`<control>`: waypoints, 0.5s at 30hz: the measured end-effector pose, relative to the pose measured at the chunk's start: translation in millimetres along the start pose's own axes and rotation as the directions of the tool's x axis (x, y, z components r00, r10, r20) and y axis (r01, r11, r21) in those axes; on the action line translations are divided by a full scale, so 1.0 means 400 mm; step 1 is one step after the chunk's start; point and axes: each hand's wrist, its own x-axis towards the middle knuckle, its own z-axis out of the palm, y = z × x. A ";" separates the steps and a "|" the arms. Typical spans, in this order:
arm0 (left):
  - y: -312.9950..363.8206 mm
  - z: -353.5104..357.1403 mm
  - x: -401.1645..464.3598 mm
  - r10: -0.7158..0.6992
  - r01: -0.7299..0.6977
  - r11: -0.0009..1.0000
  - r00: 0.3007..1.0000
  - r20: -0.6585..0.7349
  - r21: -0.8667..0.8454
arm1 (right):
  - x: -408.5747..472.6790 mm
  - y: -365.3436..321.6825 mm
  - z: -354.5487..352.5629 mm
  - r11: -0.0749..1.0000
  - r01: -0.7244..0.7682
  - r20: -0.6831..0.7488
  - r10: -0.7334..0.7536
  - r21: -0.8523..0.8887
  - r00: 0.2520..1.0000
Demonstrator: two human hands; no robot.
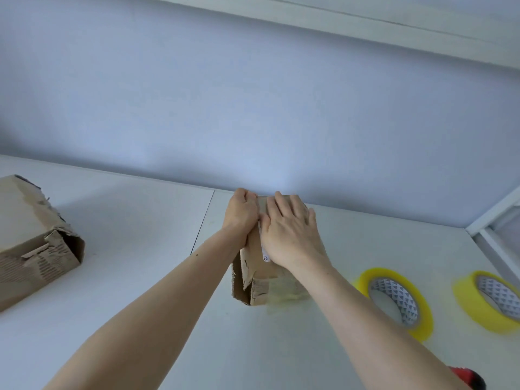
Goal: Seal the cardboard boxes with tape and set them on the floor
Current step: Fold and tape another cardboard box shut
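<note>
The small cardboard box [254, 273] stands mid-table, its long axis running away from the person, the right hand [289, 232] pressed flat on top, the left hand [240, 212] curled gripping its left edge.

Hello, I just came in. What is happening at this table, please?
A person is working on a small cardboard box standing on the white table. The right hand lies flat on its top, and the left hand grips its left top edge. Two yellow tape rolls lie to the right, untouched. A second, torn box waits on the left.
</note>
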 end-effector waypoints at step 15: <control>0.027 0.004 -0.022 -0.023 0.024 0.995 1.000 -0.012 0.097 | -0.228 0.086 0.115 0.973 0.218 -0.617 -0.215 -0.071 0.757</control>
